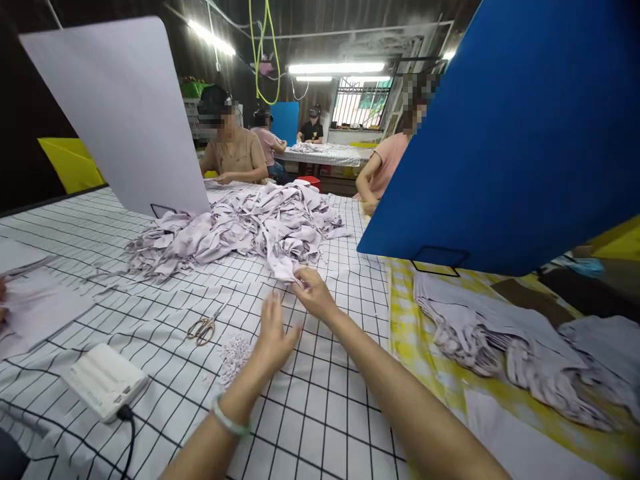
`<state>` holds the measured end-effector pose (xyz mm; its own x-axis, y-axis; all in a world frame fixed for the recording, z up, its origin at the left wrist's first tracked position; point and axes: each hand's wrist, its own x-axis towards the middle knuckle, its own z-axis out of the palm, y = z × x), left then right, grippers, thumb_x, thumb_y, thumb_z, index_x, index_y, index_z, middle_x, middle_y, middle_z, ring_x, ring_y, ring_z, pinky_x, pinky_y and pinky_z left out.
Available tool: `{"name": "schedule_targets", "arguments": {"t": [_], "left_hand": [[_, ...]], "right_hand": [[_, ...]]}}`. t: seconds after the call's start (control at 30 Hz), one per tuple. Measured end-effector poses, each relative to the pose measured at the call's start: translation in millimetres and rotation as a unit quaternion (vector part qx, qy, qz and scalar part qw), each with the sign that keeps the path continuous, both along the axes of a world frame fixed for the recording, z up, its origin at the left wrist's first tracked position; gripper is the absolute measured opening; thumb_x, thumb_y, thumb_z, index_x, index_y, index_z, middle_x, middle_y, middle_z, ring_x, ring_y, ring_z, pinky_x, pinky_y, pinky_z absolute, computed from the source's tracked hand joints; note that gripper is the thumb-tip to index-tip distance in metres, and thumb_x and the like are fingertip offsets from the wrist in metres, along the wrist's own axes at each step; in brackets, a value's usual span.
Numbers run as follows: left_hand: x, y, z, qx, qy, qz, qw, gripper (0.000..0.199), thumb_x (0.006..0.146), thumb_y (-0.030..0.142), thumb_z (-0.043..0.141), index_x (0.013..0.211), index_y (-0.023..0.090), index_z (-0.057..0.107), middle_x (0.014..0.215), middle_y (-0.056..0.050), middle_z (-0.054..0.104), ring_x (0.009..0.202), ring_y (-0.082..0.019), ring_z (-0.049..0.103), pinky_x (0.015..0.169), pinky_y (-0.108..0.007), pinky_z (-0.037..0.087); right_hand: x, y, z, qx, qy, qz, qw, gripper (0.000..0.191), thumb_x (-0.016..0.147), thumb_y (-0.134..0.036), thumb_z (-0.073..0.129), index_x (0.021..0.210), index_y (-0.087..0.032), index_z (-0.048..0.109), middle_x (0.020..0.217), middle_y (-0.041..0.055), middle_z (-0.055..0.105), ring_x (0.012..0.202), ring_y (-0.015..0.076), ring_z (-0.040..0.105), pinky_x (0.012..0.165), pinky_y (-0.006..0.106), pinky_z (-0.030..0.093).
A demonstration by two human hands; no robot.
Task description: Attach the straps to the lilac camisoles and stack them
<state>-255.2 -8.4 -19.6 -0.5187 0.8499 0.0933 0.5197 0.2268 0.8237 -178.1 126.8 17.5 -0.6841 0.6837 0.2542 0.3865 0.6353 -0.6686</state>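
My right hand (316,293) pinches the near end of a pale lilac fabric piece (283,257) at the front of a big tangled heap of fabric pieces (240,227). Just left of it, my left hand (275,330) is held over the checked cloth, fingers stretched out and slightly blurred, with nothing in it. A bracelet (230,419) circles the left wrist. Beside that hand lies a small pile of fabric snippets (234,357). Farther left rests a pair of scissors (203,328) with its blades pointing away from me.
A white power box (105,381) with a black cable lies at left. A white panel (120,113) and a blue panel (500,147) stand on the table. Stacked fabric pieces (500,327) lie on yellow cloth at right. Several people sit beyond; fabric lies at the left edge.
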Motion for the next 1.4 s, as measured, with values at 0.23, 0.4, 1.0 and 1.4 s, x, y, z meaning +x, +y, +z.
{"name": "schedule_targets", "arguments": {"t": [0.23, 0.4, 1.0, 1.4], "left_hand": [[12.0, -0.6, 88.3, 0.113, 0.111, -0.232, 0.960, 0.019, 0.075, 0.011, 0.068, 0.092, 0.020, 0.065, 0.123, -0.011, 0.067, 0.128, -0.035, 0.053, 0.108, -0.058, 0.041], [51.7, -81.4, 130.8, -0.001, -0.134, -0.432, 0.892, 0.031, 0.082, 0.021, 0.068, 0.113, 0.021, 0.063, 0.098, -0.004, 0.069, 0.075, -0.015, 0.065, 0.068, -0.029, 0.056], [59.1, -48.5, 9.1, -0.168, 0.101, -0.207, 0.958, 0.039, 0.071, 0.020, 0.069, 0.110, 0.016, 0.065, 0.082, -0.003, 0.065, 0.069, -0.018, 0.057, 0.065, -0.030, 0.043], [89.8, -79.4, 32.7, 0.172, 0.086, 0.016, 0.981, 0.028, 0.089, 0.020, 0.053, 0.064, 0.022, 0.040, 0.063, 0.001, 0.046, 0.061, -0.015, 0.044, 0.060, -0.030, 0.039]], "right_hand": [[162.5, -88.8, 84.8, -0.230, 0.316, 0.024, 0.920, 0.020, 0.085, -0.039, 0.068, 0.074, -0.024, 0.060, 0.065, -0.0026, 0.049, 0.059, 0.0139, 0.045, 0.054, 0.026, 0.040], [225.3, -120.1, 104.3, -0.270, 0.443, -0.138, 0.843, 0.026, 0.076, -0.048, 0.077, 0.080, -0.025, 0.064, 0.066, -0.0032, 0.054, 0.054, 0.0131, 0.049, 0.048, 0.024, 0.043], [234.6, -105.2, -62.2, -0.014, -0.034, -0.277, 0.960, 0.033, 0.072, -0.036, 0.071, 0.101, -0.022, 0.063, 0.113, 0.0127, 0.062, 0.108, 0.0311, 0.057, 0.097, 0.049, 0.046], [230.5, -162.4, -2.4, 0.207, 0.152, -0.250, 0.934, 0.013, 0.087, -0.017, 0.055, 0.079, -0.024, 0.047, 0.066, -0.0053, 0.050, 0.057, 0.0113, 0.050, 0.058, 0.024, 0.042]]}}
